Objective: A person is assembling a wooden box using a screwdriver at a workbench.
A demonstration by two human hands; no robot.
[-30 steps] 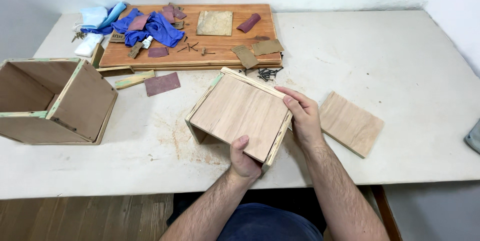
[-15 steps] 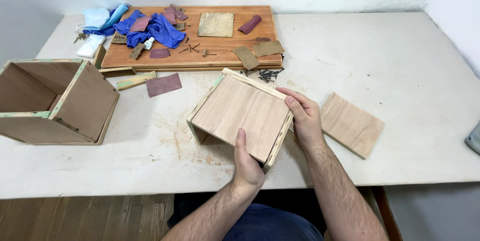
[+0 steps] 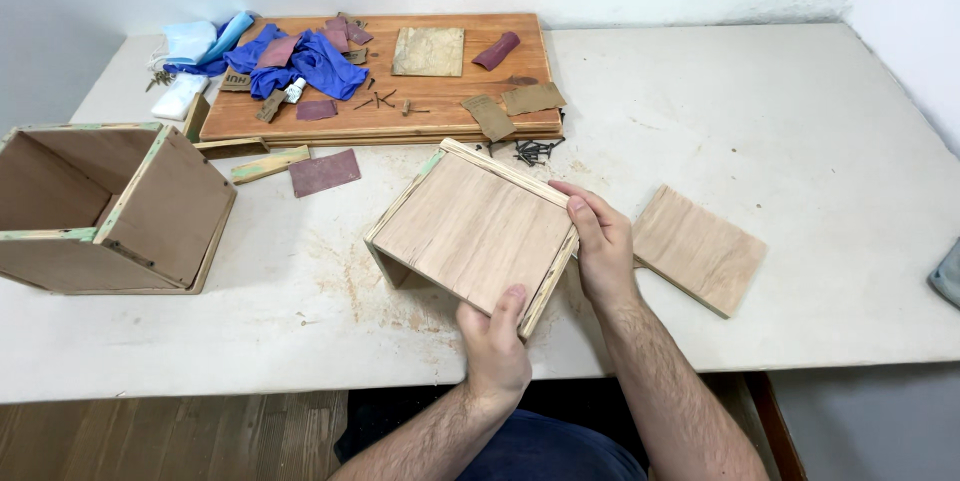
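Both hands grip the light plywood box frame [image 3: 470, 231] on the white table [image 3: 800, 121]: left hand [image 3: 495, 346] at its near edge, right hand [image 3: 600, 246] at its right side; a flat square plywood panel [image 3: 700, 249] lies just beside, dark screws [image 3: 535, 150] behind

White tabletop [image 3: 780, 121], dusted with sawdust near the front edge. Centre: unfinished plywood box [image 3: 470, 226], open underneath, gripped by left hand [image 3: 497, 349] at its near corner and right hand [image 3: 600, 246] on its right edge. Just right: loose plywood panel [image 3: 698, 249]. Left: larger open plywood box [image 3: 105, 206]. Rear: wooden board [image 3: 440, 101] carrying blue cloth [image 3: 300, 61], sandpaper scraps; dark screws [image 3: 533, 150] beside it.
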